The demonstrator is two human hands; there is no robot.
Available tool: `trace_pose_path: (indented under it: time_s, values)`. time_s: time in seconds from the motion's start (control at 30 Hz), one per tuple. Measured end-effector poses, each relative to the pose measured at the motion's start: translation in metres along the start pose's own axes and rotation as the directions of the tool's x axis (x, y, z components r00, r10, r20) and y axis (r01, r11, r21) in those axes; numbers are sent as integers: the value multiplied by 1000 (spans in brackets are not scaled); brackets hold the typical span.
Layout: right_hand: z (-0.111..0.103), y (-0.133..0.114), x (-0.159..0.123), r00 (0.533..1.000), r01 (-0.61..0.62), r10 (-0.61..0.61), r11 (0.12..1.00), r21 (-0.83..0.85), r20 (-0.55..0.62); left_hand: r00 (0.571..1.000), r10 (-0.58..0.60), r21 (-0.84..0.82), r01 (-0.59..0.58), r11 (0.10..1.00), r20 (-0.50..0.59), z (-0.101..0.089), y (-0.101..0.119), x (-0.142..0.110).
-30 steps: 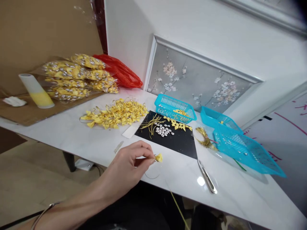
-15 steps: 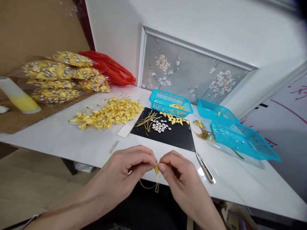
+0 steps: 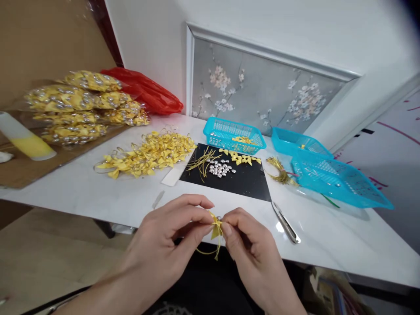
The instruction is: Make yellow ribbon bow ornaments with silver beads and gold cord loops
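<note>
Tabletop of glossy white (image 3: 334, 249) bears a flat black rectangular mat (image 3: 243, 183) before a white wall (image 3: 147, 35) with a white-framed grey blossom picture (image 3: 259, 74). At the tabletop's front edge, the bare left hand (image 3: 173, 232) and bare right hand (image 3: 254, 243) jointly pinch a small yellow petal-shaped ornament (image 3: 215, 232) with a silver bead (image 3: 219, 218).
</note>
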State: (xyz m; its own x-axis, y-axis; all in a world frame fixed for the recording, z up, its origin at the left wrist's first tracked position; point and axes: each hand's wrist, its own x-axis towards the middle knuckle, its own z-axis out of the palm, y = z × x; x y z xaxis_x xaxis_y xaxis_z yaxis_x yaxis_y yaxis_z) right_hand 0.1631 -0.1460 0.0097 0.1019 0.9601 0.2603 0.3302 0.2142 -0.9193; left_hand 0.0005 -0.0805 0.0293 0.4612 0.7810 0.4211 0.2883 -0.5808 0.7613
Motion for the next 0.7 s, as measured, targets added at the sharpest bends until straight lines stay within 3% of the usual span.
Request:
trace_pose_path:
  time_s: [0.17, 0.33, 0.57, 0.7]
  values:
    - [-5, -3, -1, 999, 37, -39, 995, -88, -18, 997, 71, 129, -73, 989, 20, 1, -2, 0]
    - [-6, -8, -2, 999, 44, -46, 989, -142, -6, 997, 67, 129, -71, 989, 36, 1, -3, 1]
    - [-4, -10, 1, 1000, 24, -22, 991, -129, 14, 989, 38, 136, -58, 989, 144, -6, 0, 3]
    - [-5, -10, 1, 1000, 8, -5, 993, -117, 24, 990, 33, 114, -48, 992, 134, -5, 0, 3]
